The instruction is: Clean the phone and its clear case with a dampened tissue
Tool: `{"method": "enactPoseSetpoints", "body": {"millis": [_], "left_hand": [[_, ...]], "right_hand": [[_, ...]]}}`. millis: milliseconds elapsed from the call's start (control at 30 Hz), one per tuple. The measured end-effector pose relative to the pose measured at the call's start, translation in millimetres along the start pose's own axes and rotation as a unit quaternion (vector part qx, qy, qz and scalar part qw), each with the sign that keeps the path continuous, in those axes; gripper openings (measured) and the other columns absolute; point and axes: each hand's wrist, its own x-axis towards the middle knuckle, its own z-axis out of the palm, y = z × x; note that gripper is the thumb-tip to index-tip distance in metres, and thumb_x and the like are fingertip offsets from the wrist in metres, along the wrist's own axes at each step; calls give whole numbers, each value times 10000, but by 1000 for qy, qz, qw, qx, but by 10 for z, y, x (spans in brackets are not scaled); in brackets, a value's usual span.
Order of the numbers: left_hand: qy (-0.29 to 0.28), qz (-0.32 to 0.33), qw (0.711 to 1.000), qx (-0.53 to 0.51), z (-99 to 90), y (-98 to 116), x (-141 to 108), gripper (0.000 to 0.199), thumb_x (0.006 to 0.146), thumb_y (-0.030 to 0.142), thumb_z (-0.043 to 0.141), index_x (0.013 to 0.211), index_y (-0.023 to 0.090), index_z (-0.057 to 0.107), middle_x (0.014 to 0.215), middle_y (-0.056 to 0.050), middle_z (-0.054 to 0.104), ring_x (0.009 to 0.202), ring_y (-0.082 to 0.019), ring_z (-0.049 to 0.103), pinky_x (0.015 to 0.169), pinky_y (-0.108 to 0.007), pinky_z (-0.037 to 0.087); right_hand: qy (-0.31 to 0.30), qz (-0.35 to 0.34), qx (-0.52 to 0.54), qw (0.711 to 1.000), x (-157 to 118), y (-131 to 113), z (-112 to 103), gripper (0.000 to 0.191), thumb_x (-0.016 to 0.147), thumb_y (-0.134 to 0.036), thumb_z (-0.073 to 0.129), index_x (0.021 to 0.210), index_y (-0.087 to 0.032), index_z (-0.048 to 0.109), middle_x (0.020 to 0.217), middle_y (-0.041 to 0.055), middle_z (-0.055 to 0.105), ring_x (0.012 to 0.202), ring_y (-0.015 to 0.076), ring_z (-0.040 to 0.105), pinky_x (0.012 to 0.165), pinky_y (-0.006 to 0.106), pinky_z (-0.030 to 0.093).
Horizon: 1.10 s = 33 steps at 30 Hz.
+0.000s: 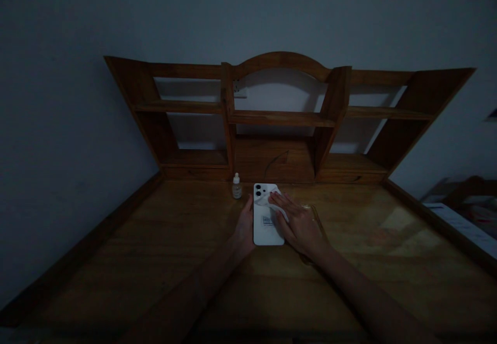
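Observation:
A white phone (267,235) is held upright in view, its back with the camera lenses facing me. My left hand (244,226) grips its left edge. Against the upper part of the phone's back, my right hand (297,220) presses a thin white cloth (264,198), fingers together on it. Partly hidden under my right hand and forearm, a clear case with a yellowish rim (320,226) lies on the desk. A small dropper bottle (236,188) with a white top stands to the left of the phone.
The wooden desk (174,240) has a wooden shelf unit (281,119) along its back edge. A wall socket (239,90) shows through the middle opening. Beyond the desk's right edge lies a white flat object (462,225).

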Motion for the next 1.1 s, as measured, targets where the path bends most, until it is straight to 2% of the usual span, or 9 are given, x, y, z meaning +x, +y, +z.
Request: {"method": "enactPoseSetpoints", "body": {"millis": [233, 400, 633, 833, 1000, 1100], "left_hand": [[-13, -25, 999, 41, 26, -57, -21, 476, 905, 483, 473, 1170, 120, 630, 935, -95, 725, 826, -225, 682, 825, -332, 494], [-27, -30, 998, 52, 0, -93, -8, 481, 901, 496, 478, 1154, 121, 640, 921, -95, 727, 800, -215, 683, 798, -318, 500], [-24, -22, 999, 40, 8, -72, 2, 497, 901, 504, 464, 1176, 125, 631, 973, -108, 720, 874, -239, 678, 840, -348, 494], [-5, 2, 1000, 15, 3, -51, 3, 502, 893, 497, 472, 1168, 108, 631, 985, -114, 718, 912, -251, 673, 883, -361, 483], [-33, -26, 999, 2, -23, -33, -4, 556, 879, 542, 464, 1175, 99, 625, 919, -118, 720, 856, -256, 683, 859, -373, 498], [-32, -36, 999, -11, -18, -23, -10, 578, 875, 556, 460, 1173, 86, 616, 915, -124, 715, 849, -253, 683, 855, -365, 500]], "right_hand": [[43, 45, -4, 998, -9, 146, 61, 447, 987, -237, 349, 1429, -197, 402, 1470, 70, 415, 1395, 211, 323, 1156, 472, 303], [43, 33, -12, 998, -11, 243, 118, 455, 986, -240, 347, 1437, -192, 384, 1478, 69, 404, 1399, 204, 314, 1166, 474, 287], [26, 24, -30, 999, -5, 134, 70, 443, 982, -222, 349, 1412, -149, 422, 1457, 96, 434, 1405, 203, 300, 1158, 450, 301], [12, 13, -41, 999, -14, 22, 18, 404, 963, -216, 386, 1335, -139, 524, 1387, 110, 517, 1337, 229, 424, 1099, 431, 389], [8, -31, -11, 999, -48, -10, 23, 407, 950, -213, 410, 1336, -152, 521, 1363, 95, 544, 1300, 203, 475, 1091, 416, 400], [6, -54, 16, 998, -63, -14, 55, 420, 944, -203, 418, 1353, -159, 500, 1371, 84, 539, 1306, 187, 467, 1098, 413, 393]]}}
